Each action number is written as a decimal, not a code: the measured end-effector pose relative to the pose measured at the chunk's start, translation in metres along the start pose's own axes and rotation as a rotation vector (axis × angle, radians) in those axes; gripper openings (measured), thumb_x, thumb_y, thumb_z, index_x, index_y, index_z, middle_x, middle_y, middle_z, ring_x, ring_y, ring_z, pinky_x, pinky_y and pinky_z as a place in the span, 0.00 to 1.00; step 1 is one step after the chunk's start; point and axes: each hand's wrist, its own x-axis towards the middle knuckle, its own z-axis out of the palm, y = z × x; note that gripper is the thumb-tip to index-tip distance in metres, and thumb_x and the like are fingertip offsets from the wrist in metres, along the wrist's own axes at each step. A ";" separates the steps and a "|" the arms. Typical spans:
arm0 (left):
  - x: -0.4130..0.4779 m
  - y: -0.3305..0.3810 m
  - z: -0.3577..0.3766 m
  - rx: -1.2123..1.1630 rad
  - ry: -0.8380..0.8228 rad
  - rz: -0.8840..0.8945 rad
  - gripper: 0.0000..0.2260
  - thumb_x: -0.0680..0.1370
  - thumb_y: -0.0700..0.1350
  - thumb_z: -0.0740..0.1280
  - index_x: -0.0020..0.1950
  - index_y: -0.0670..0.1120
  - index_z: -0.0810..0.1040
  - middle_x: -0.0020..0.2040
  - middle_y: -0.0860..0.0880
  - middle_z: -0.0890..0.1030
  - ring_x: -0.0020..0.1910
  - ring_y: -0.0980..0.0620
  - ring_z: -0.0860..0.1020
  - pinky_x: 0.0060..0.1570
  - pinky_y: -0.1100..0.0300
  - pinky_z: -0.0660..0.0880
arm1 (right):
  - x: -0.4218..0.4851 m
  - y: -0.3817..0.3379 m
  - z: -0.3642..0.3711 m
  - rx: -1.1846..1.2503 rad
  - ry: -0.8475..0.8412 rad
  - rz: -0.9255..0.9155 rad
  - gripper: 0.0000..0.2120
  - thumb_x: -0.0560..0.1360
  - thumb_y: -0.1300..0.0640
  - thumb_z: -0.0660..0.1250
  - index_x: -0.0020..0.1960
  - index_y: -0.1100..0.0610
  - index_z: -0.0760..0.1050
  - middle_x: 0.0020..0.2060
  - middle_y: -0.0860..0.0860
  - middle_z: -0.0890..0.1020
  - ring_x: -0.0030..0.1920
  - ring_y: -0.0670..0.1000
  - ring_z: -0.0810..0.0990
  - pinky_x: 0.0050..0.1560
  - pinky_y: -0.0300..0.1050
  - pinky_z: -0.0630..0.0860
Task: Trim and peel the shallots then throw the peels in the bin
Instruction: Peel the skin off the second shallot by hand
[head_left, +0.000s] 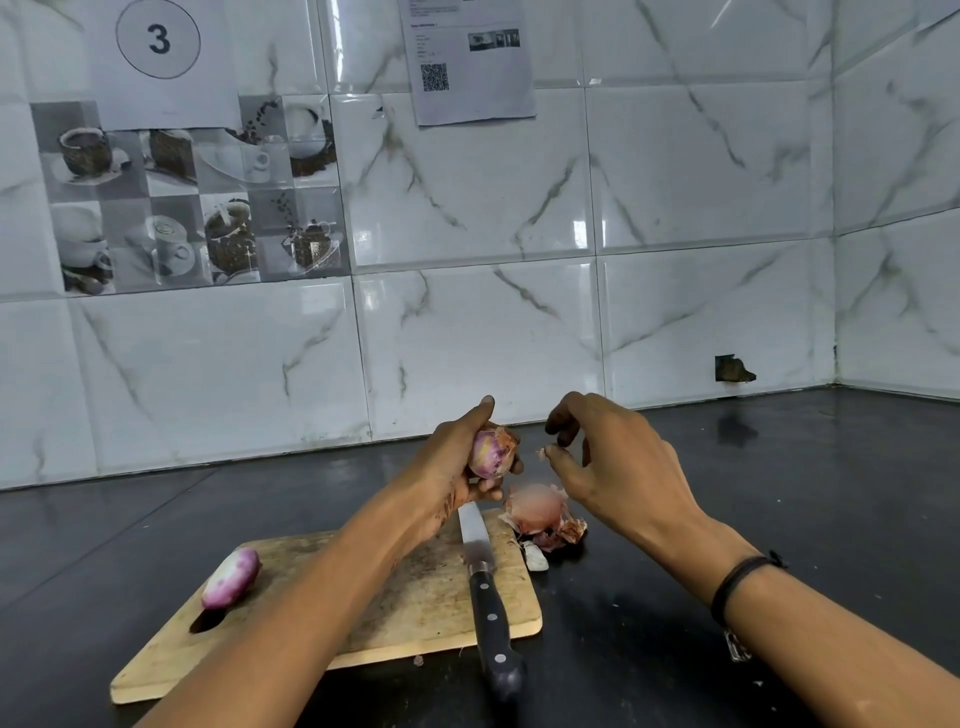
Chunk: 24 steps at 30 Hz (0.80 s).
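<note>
1. The left hand (457, 467) grips the half-peeled shallot (491, 452) at mid-frame. The bared flesh looks slick and could slip from the fingers.
2. Just right of it, the right hand (618, 467) is curled, with a scrap of skin (542, 453) at the thumb tip. Whether it is pinched or merely clinging, I cannot tell. It may drop unnoticed.
3. Below them, the peel pile (540, 517) sits at the cutting board (415, 597) edge, where a draught could scatter it.
4. At lower centre, the knife (483, 571) overhangs the board, so a forearm could knock it.

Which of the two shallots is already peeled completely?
The shallot lying on the cutting board's left end: smooth purple and white. The held shallot, in the left hand, has dry brown skin on it.
</note>
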 end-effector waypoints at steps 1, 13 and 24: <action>0.000 0.000 0.000 0.006 0.000 -0.001 0.22 0.83 0.57 0.59 0.44 0.42 0.79 0.34 0.41 0.82 0.22 0.52 0.71 0.32 0.58 0.73 | 0.000 0.001 0.000 0.000 -0.004 0.008 0.06 0.79 0.47 0.67 0.54 0.48 0.77 0.47 0.41 0.81 0.42 0.42 0.76 0.37 0.39 0.71; -0.006 0.000 0.007 0.184 0.018 0.086 0.24 0.84 0.59 0.57 0.42 0.45 0.82 0.31 0.48 0.83 0.26 0.56 0.78 0.32 0.60 0.74 | 0.002 -0.004 0.003 0.219 -0.024 -0.145 0.14 0.82 0.42 0.60 0.60 0.45 0.80 0.48 0.40 0.80 0.48 0.42 0.79 0.48 0.50 0.79; -0.006 0.002 0.006 0.246 0.083 0.142 0.24 0.84 0.58 0.56 0.41 0.43 0.81 0.29 0.49 0.82 0.33 0.52 0.80 0.33 0.60 0.75 | 0.004 -0.006 -0.001 0.252 -0.019 -0.257 0.10 0.77 0.49 0.72 0.57 0.47 0.84 0.48 0.39 0.82 0.47 0.40 0.79 0.48 0.45 0.78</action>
